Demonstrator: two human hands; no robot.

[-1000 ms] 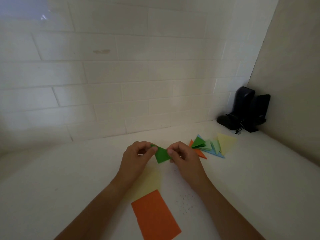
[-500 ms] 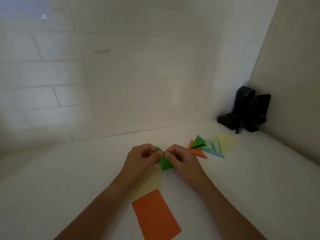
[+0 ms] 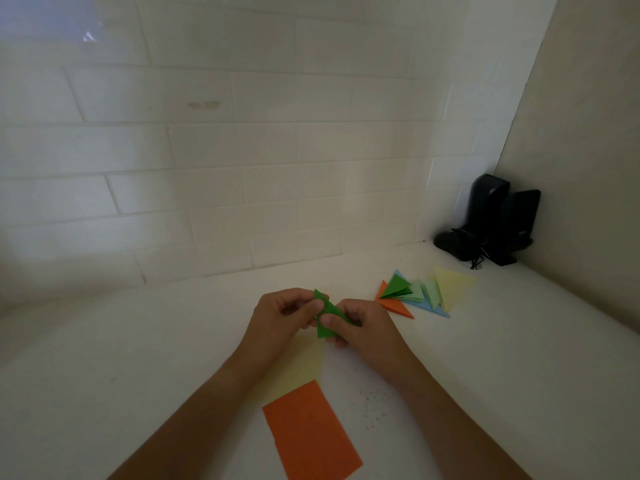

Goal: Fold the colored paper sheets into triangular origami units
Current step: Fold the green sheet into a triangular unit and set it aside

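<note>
Your left hand [image 3: 282,318] and right hand [image 3: 363,332] meet above the white counter [image 3: 519,358], both clamped on a small folded green paper [image 3: 327,317]; your left grip pinches its upper tip between thumb and curled fingers, and your right thumb presses on its middle with the fingers curled behind it; the piece stands tilted, narrow at the top and wider toward its lower end. Beneath your wrists a pale yellow sheet [image 3: 304,367] lies flat on the counter; an orange sheet [image 3: 311,434] lies nearer to you, overlapping the yellow one's near edge. To your right, well apart from your hands, folded triangular units [image 3: 420,292] sit in a loose overlapping cluster: orange, dark green, pale green, blue and yellow; the dark green one lies on top toward the left of the cluster. In the far right corner, against the tiled wall [image 3: 242,150], two black upright objects [image 3: 495,220] stand close together; what they are you cannot tell from here.
</note>
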